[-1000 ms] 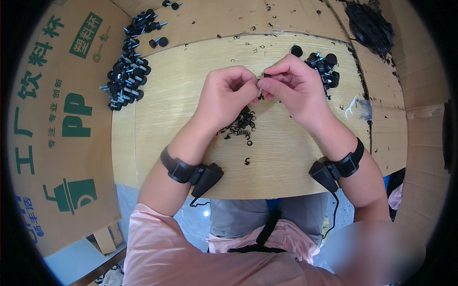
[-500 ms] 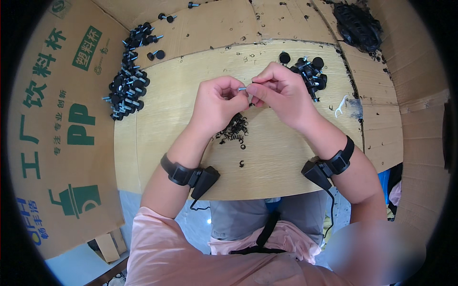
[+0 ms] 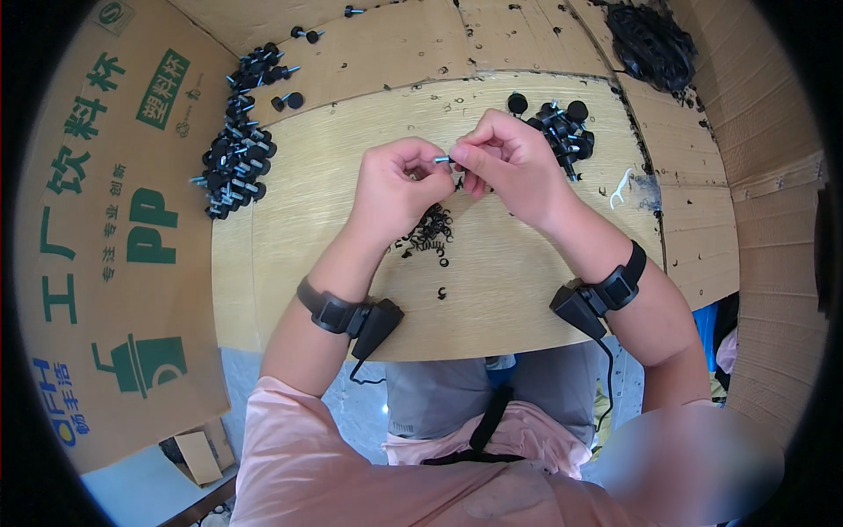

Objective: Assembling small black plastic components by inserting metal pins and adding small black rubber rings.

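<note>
Close together over the table, my left hand (image 3: pixel 397 180) and my right hand (image 3: pixel 511 171) are both closed in a pinch on one small screw (image 3: pixel 443 160). Its silvery shank shows between the fingertips, with a dark part next to my right thumb; the fingers hide the rest. Just below my left hand lies a pile of small black open ring clips (image 3: pixel 428 230). Beyond my right hand is a heap of black round-headed knob screws (image 3: pixel 566 132), with silvery shanks pointing various ways.
A larger heap of knob screws (image 3: pixel 235 171) lies along the cardboard wall (image 3: pixel 114 237) at left. Stray clips dot the table (image 3: pixel 492 299) and far cardboard. A white forked tool (image 3: pixel 621 188) lies at right; a crumpled black plastic bag (image 3: pixel 652 48) sits at far right.
The hands stay together with only a slight shift of the fingers. A dark part now shows on the screw beside my right thumb. The whole view has shifted slightly.
</note>
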Motion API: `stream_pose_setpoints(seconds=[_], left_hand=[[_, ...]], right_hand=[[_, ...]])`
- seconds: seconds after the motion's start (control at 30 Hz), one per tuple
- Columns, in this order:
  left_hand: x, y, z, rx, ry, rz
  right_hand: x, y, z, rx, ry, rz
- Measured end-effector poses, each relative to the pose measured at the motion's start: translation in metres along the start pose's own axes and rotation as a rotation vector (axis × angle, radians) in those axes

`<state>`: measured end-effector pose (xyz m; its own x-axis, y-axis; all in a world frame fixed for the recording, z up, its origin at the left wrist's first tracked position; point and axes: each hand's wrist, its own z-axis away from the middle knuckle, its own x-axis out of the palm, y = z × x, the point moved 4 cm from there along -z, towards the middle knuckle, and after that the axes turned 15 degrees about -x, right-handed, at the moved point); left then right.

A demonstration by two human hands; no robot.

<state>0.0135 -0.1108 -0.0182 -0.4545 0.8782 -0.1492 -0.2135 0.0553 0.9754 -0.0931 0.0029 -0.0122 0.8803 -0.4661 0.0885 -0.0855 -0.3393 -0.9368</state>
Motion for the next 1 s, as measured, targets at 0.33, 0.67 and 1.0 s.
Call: stream_pose_setpoints(seconds=[0.33,0.67,1.0], left_hand=[[0.0013,0.0019,0.0019,-0.025,0.03,-0.13],[0.0066,0.0086,0.0029,0.118,0.037,-0.038],[0.0048,0.001,-0.003,0.009,-0.116,0.088]], right_hand=[[-0.0002,-0.0006,0.0005,0.014,0.025,0.1],[-0.0024,-0.0023,0.0012,0.003,0.02,-0.008],[0.0007,-0.0003,0.0043,0.024,0.063,-0.022]])
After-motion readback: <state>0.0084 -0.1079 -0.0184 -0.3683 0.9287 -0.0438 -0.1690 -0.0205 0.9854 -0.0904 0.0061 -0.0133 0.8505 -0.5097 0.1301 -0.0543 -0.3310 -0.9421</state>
